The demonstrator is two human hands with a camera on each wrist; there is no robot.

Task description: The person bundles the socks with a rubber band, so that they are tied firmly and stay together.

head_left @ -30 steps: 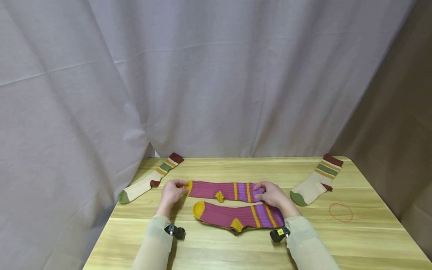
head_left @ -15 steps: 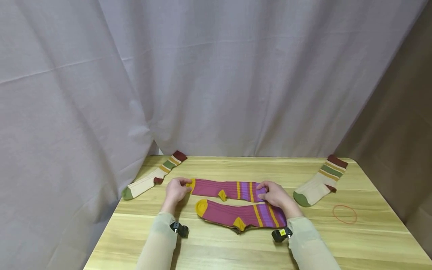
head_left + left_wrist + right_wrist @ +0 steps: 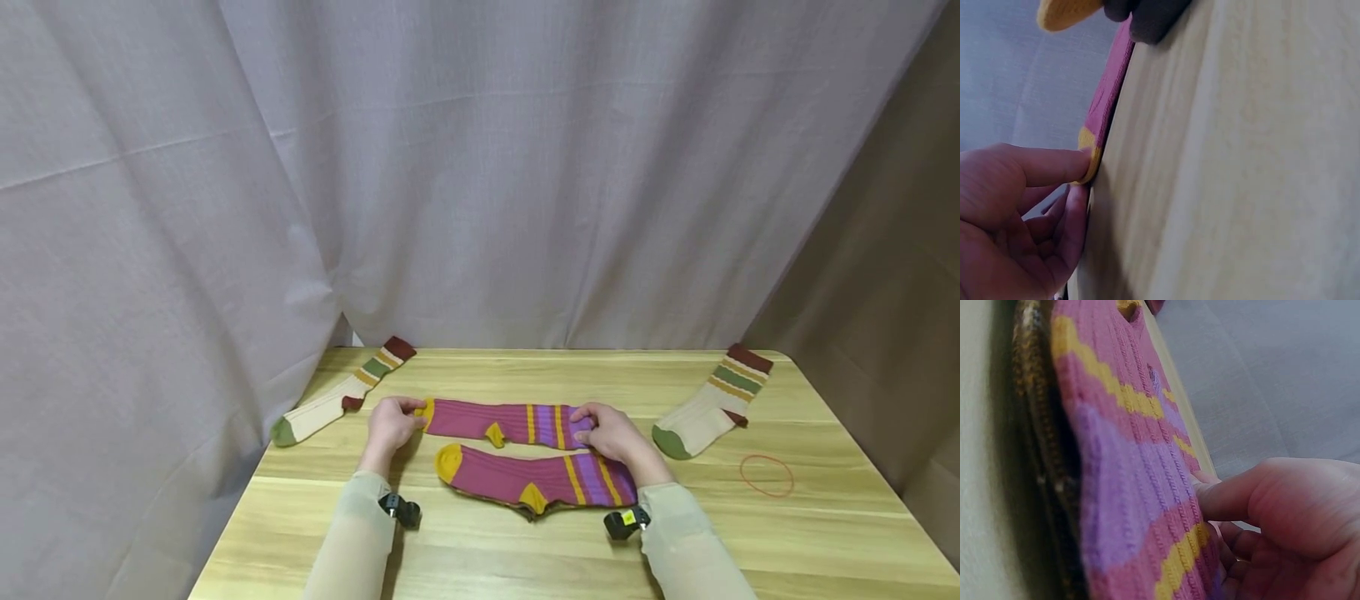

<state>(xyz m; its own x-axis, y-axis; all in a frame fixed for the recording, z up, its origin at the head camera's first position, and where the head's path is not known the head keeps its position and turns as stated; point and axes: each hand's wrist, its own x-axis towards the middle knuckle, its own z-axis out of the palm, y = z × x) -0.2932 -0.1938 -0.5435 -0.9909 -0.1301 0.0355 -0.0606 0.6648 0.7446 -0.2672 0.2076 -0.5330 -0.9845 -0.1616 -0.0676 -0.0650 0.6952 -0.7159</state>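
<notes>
A magenta sock (image 3: 461,419) with purple and yellow stripes lies stretched across the table, its toe to the left. My left hand (image 3: 392,427) pinches its yellow toe (image 3: 1090,159) between thumb and fingers. At the purple striped cuff, my right hand (image 3: 609,432) grips the other end; in the right wrist view the nearer sock hides part of that grip. Closer to me lies the matching magenta sock (image 3: 495,477), on top of dark, brownish knitted fabric (image 3: 1035,419) that shows along its lower edge. My right wrist passes over the cuff end of this nearer sock.
A cream sock (image 3: 322,414) with green toe and maroon cuff lies at the back left. Its lookalike, another cream sock (image 3: 697,421), is at the right. A thin red ring (image 3: 767,476) lies nearby. Grey curtain (image 3: 480,208) hangs behind the wooden table (image 3: 480,558).
The head view has shifted slightly, so everything appears a little further right than a second ago. Both hands keep their hold on the far sock, and the socks lie as before.
</notes>
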